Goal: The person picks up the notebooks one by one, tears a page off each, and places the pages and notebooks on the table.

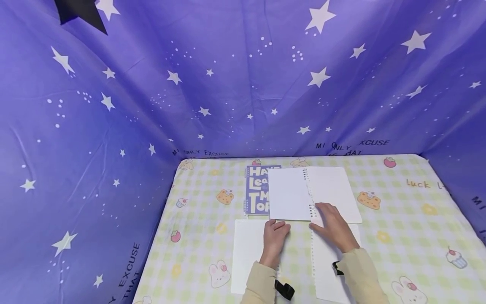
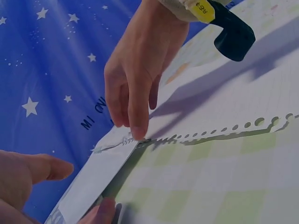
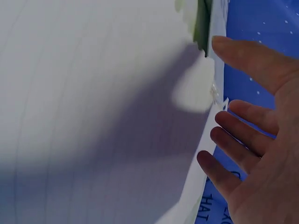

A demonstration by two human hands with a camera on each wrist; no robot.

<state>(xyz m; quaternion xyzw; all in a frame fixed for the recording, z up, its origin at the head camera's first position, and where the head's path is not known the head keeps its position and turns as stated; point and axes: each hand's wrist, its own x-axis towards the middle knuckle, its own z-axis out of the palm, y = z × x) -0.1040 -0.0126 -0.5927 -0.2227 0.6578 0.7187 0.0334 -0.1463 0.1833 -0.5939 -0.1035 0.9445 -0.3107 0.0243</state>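
Observation:
A spiral notebook lies open with two blank white pages (image 1: 330,188) facing up, joined by a coil binding (image 1: 312,210). My right hand (image 1: 335,228) is over the lower end of the coil, fingers spread; a fingertip touches or nearly touches the binding in the left wrist view. At the lower edge of the left page is my left hand (image 1: 276,240), its thumb and finger apart near that edge. A white sheet with a torn, holed edge (image 1: 327,274) lies partly beneath my right arm. Another white sheet (image 1: 247,257) lies left of my left hand.
A purple notebook with large white lettering (image 1: 256,194) is partly covered by the open one. Everything lies on a checked, cartoon-print tablecloth (image 1: 197,253). Blue star-printed cloth (image 1: 235,84) rises behind the table and at its sides. Each wrist carries a black camera mount (image 1: 284,289).

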